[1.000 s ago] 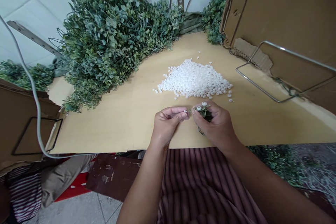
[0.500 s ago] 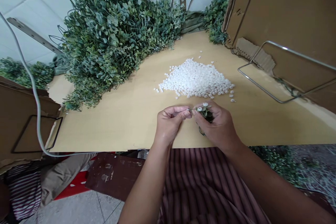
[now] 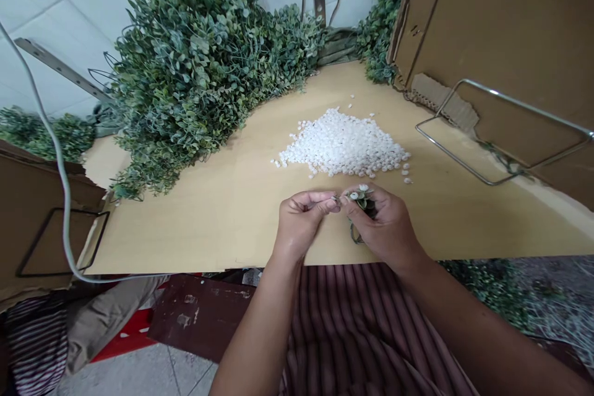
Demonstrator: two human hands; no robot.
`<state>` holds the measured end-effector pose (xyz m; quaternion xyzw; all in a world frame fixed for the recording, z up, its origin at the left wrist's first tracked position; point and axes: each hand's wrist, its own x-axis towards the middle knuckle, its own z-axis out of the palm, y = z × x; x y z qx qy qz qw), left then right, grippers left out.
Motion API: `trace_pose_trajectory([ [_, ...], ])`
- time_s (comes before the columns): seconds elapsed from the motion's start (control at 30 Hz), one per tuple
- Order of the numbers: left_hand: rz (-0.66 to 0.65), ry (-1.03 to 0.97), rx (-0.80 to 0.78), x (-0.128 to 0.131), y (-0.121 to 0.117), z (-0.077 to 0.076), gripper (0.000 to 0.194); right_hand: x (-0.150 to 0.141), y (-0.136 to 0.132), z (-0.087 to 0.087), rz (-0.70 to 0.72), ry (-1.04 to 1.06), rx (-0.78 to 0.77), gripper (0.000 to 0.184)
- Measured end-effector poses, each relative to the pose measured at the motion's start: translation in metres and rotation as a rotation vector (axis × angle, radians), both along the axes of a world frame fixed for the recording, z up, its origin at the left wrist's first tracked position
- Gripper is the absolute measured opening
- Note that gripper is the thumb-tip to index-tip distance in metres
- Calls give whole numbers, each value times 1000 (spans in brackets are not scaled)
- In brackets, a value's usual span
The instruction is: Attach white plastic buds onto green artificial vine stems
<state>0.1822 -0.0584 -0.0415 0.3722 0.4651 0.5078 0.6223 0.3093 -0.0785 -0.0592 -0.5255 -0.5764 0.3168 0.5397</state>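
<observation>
My right hand point(image 3: 387, 216) is closed round an artificial leaf sprig point(image 3: 364, 201) with small white buds on it. A dark wire-like stem loop hangs below that hand. My left hand point(image 3: 301, 216) is closed in a pinch, thumb against forefinger, at the tip of the sprig; what lies between those fingertips is too small to make out. Just beyond both hands a heap of small white buds point(image 3: 346, 142) is spread on the tan tabletop point(image 3: 195, 223).
A large pile of artificial greenery point(image 3: 190, 62) fills the back left. Cardboard point(image 3: 510, 31) stands at the right, with a metal wire frame point(image 3: 464, 151) before it. A white cable point(image 3: 65, 198) hangs at the left. A person's striped sleeve point(image 3: 37, 340) shows at the lower left.
The view has shifted slightly. Both hands keep nearly the same pose, holding the sprig close together over the table's front edge.
</observation>
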Motion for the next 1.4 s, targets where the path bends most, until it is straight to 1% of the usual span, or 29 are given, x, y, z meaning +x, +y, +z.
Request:
trace_pose_trajectory([
  [0.13,19,22,2,3,0,-1,28,-1,1,0,-28,26,-3,14],
  [0.47,0,53,3,5,1,-1,26,0,2,3,-20,149,-75,15],
  [0.77,-3,-8,5,4,1,-2,26,-2,4,-1,-26,252,-76,16],
  [0.9,-21,-15,8,2,1,-2,27,-2,4,-2,-44,269,-91,22],
  [1.0,-17,1,19,2,2,-3,25,-2,4,-1,-30,259,-90,21],
  [1.17,-11,32,33,3,3,-4,22,-3,3,0,-56,204,-61,16],
  [1.4,-25,31,24,5,2,-3,18,-2,3,0,-76,137,-53,17],
])
